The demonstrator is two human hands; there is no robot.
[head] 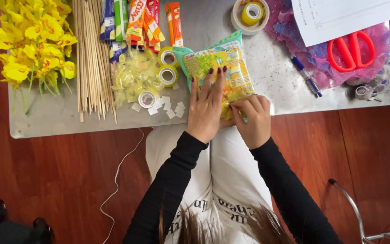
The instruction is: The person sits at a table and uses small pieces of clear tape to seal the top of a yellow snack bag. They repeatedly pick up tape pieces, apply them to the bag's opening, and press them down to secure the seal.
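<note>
Left hand [206, 106] lies flat, grip released, pressing the yellow-green crinkly plastic snack packet [220, 68] onto the tabletop [271, 86]; right hand [252, 119] beside it pinches the packet's near edge.

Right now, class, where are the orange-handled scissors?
In the head view, the orange-handled scissors lie at the table's far right, on purple wrapping just below a white sheet of paper, right of the blue pen.

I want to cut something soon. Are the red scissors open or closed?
Closed, it seems: the red scissors lie with handles together; a sheet of paper hides the blades.
</note>
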